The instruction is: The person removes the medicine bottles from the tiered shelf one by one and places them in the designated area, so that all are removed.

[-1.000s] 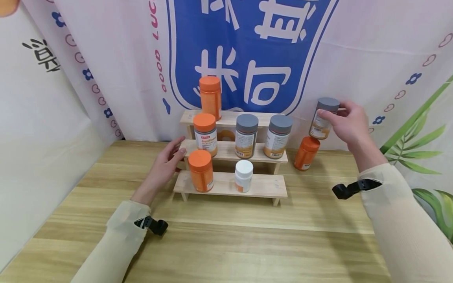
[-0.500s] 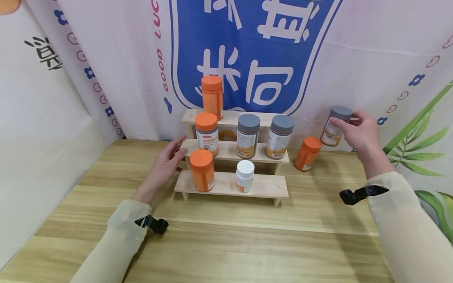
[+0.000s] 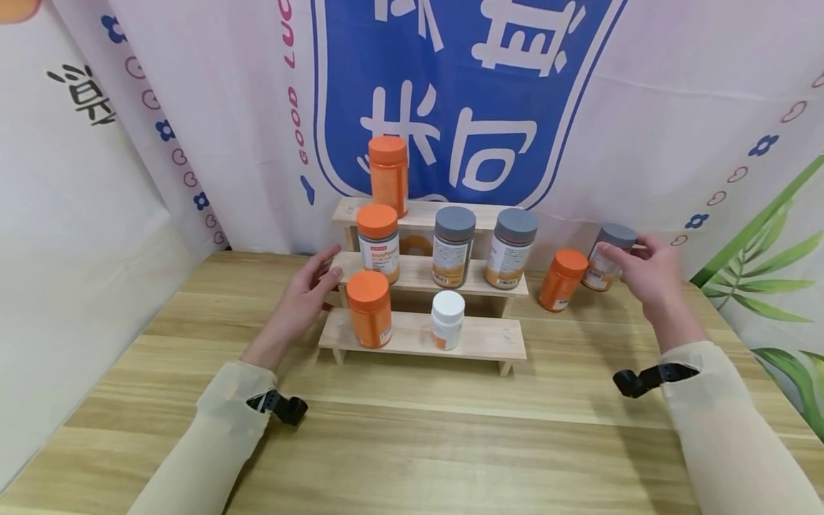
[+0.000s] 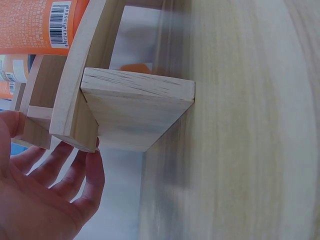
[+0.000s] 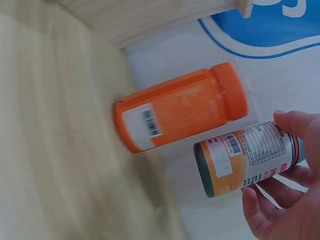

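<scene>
At the right, my right hand (image 3: 656,275) grips a grey-lidded jar (image 3: 601,270) by its upper part, thumb on one side and fingers on the other. Its base is low, close to the tabletop, just behind and right of an orange bottle (image 5: 175,110) standing on the table. My left hand (image 3: 302,300) holds the left end of the three-step wooden display stand (image 3: 412,345), thumb at the middle step. In the left wrist view, bent fingers (image 4: 92,182) reach behind the end of the lowest step.
Orange tubs stand on the lowest step (image 3: 369,315), middle step (image 3: 378,247) and top step (image 3: 389,179). Two grey-lidded jars (image 3: 453,250) share the middle step; a white bottle (image 3: 447,322) is on the lowest. A printed curtain (image 3: 257,143) hangs behind the wooden table (image 3: 412,443).
My right hand has carried the grey-lidded jar right and then down, from above the orange bottle to low beside it. The left hand keeps its place on the stand.
</scene>
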Demonstrator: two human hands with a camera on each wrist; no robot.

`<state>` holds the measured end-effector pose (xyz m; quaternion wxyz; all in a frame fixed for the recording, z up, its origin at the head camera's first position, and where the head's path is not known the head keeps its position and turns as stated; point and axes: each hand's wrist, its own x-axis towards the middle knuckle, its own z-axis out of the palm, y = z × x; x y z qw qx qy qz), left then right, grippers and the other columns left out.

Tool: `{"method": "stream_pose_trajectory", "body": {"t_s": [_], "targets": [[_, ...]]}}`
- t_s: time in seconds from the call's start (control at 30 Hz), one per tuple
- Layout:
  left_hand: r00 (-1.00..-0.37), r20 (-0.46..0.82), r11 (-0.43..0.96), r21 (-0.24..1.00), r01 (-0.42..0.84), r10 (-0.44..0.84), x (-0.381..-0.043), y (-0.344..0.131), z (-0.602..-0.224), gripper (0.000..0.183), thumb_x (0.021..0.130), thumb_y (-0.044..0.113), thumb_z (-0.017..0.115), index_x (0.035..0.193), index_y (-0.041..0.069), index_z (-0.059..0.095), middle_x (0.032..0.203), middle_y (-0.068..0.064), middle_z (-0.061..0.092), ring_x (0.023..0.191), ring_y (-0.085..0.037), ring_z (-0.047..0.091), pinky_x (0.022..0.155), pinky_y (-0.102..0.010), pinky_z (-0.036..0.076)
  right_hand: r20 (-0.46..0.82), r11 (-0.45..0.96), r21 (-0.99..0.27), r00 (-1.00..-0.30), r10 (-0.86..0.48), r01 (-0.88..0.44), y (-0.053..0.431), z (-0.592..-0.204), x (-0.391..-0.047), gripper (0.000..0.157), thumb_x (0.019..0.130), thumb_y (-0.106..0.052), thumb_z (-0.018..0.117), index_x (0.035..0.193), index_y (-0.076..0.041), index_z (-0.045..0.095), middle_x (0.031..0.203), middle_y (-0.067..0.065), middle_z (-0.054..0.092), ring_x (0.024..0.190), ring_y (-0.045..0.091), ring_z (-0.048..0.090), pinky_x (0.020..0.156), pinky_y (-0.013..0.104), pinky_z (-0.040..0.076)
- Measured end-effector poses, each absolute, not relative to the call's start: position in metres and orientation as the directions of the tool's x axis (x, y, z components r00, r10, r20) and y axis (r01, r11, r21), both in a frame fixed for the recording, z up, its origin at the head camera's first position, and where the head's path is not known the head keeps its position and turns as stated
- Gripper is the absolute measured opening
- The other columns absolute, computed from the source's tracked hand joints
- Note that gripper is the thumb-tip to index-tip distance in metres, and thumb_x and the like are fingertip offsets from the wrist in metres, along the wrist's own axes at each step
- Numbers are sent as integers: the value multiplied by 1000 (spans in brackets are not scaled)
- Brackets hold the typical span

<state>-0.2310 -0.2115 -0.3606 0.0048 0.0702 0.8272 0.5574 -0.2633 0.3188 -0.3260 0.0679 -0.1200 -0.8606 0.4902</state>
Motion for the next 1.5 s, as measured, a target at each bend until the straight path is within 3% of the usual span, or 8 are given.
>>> {"method": "stream_pose_trajectory", "body": {"t_s": [0.1, 0.2, 0.37, 0.63, 1.07, 1.3, 1.4, 1.5], "targets": [[-989, 75, 365, 924, 116, 124, -232, -211, -362, 59, 115, 36, 43, 170, 19, 28, 161, -21, 47, 124, -35, 57, 81, -30, 56, -4, 466, -875, -964, 267, 133, 319, -339, -262, 79, 96, -63, 68, 155, -16, 47, 144, 3, 55, 118, 12, 54, 85, 22, 54], [-990, 71, 366, 924, 110, 119, -232, -212, -363, 58, 115, 36, 43, 169, 20, 29, 161, -21, 48, 124, -34, 57, 81, -30, 56, -24, 434, -890, -964, 265, 141, 318, -349, -261, 79, 96, -61, 69, 156, -16, 46, 149, 8, 54, 116, 10, 54, 83, 19, 54], [-991, 71, 373, 921, 108, 113, -232, -214, -363, 58, 115, 37, 43, 170, 22, 29, 162, -20, 47, 124, -35, 57, 81, -30, 56, -39, 402, -904, -966, 257, 143, 315, -359, -261, 82, 98, -58, 69, 162, -15, 41, 164, 17, 45, 126, 14, 54, 83, 16, 54], [-990, 77, 381, 917, 116, 117, -231, -215, -362, 59, 115, 39, 43, 170, 22, 28, 161, -20, 48, 124, -35, 56, 81, -31, 56, -68, 393, -903, -961, 269, 174, 313, -367, -255, 83, 101, -57, 66, 167, -18, 34, 171, 17, 36, 143, 27, 46, 90, 19, 50], [-990, 81, 384, 916, 119, 114, -231, -215, -360, 59, 115, 37, 43, 170, 21, 28, 161, -20, 48, 126, -36, 57, 80, -30, 56, -84, 341, -921, -952, 296, 187, 305, -373, -249, 85, 98, -59, 68, 168, -25, 32, 174, 12, 31, 155, 32, 36, 121, 45, 43], [-990, 75, 372, 921, 114, 117, -231, -212, -360, 59, 115, 37, 44, 169, 21, 29, 163, -20, 47, 127, -36, 56, 81, -30, 56, -65, 329, -928, -946, 318, 174, 304, -376, -248, 80, 99, -51, 71, 164, -19, 38, 166, 13, 40, 140, 22, 46, 92, 14, 48], [-990, 76, 365, 924, 115, 119, -231, -212, -360, 59, 115, 36, 43, 170, 20, 28, 164, -20, 46, 128, -36, 56, 81, -31, 56, -59, 327, -930, -947, 316, 168, 305, -376, -248, 80, 99, -51, 72, 163, -18, 39, 166, 13, 41, 138, 21, 47, 86, 9, 48], [-991, 71, 365, 924, 110, 116, -231, -212, -361, 59, 115, 36, 43, 170, 21, 28, 165, -19, 44, 129, -37, 56, 81, -31, 56, -59, 338, -926, -948, 314, 170, 304, -376, -247, 82, 99, -52, 71, 165, -17, 37, 167, 14, 40, 141, 23, 46, 91, 12, 48]]}}
